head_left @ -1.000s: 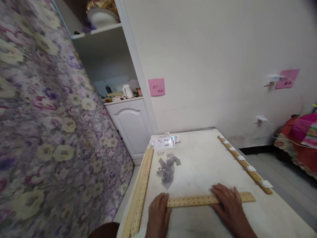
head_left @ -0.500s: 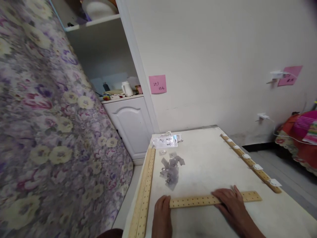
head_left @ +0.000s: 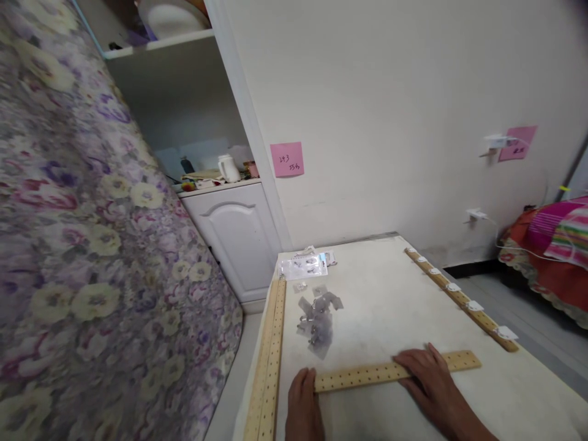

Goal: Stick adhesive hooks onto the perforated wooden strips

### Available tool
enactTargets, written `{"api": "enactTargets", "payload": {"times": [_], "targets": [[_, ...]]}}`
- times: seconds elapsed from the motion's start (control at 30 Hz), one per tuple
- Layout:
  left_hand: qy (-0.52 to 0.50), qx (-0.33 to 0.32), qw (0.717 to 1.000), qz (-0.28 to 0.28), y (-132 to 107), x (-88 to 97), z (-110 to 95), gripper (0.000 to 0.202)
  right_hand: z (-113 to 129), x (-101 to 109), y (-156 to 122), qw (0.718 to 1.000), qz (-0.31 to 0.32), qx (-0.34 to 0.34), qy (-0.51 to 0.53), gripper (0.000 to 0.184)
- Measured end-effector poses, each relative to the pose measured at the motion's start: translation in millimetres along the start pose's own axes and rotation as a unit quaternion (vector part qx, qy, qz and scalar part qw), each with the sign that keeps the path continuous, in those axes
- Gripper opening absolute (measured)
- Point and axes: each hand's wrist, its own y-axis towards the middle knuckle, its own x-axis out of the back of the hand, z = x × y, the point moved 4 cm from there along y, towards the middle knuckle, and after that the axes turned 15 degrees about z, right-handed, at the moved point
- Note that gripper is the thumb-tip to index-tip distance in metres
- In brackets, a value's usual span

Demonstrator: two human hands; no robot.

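Observation:
A perforated wooden strip (head_left: 367, 375) lies crosswise on the white table (head_left: 395, 300). My left hand (head_left: 303, 401) rests at its left end, fingers curled against the end. My right hand (head_left: 427, 376) lies flat over the strip's right part, fingers stretched out and pressing on it. Just beyond the strip sits a pile of small clear bags with metal parts (head_left: 316, 321).
Two long wooden strips (head_left: 269, 361) run along the table's left edge. Another strip with white clips (head_left: 459, 297) lies along the right edge. A packet (head_left: 303, 264) sits at the far left corner. A floral cloth (head_left: 92, 245) hangs left; a white cabinet (head_left: 239, 233) stands behind.
The view has drifted slightly right and tilted. Both hands stay on the crosswise strip, which has barely shifted.

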Motion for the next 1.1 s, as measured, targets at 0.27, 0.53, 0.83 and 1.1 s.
{"api": "enactTargets", "payload": {"times": [0.27, 0.53, 0.83, 1.1], "targets": [[-0.076, 0.008, 0.997, -0.02, -2.3, 2.7, -4.8, 0.042, -2.9, 0.0, -1.7, 1.0, -0.016, -0.005, -0.023, 0.029], [-0.163, 0.068, 0.984, -0.013, -3.3, 14.9, -18.5, 0.042, -5.7, -6.7, 0.8, 1.0, -0.015, 0.008, -0.021, 0.029], [-0.149, 0.03, 0.986, -0.068, -3.7, 27.5, -17.2, 0.037, 1.9, 3.8, -5.4, 0.996, -0.08, -0.002, 0.038, 0.036], [-0.163, 0.014, 0.978, -0.125, -4.8, 8.0, 4.1, 0.035, 55.4, -2.7, 71.4, 0.945, -0.023, -0.115, 0.306, 0.027]]}}
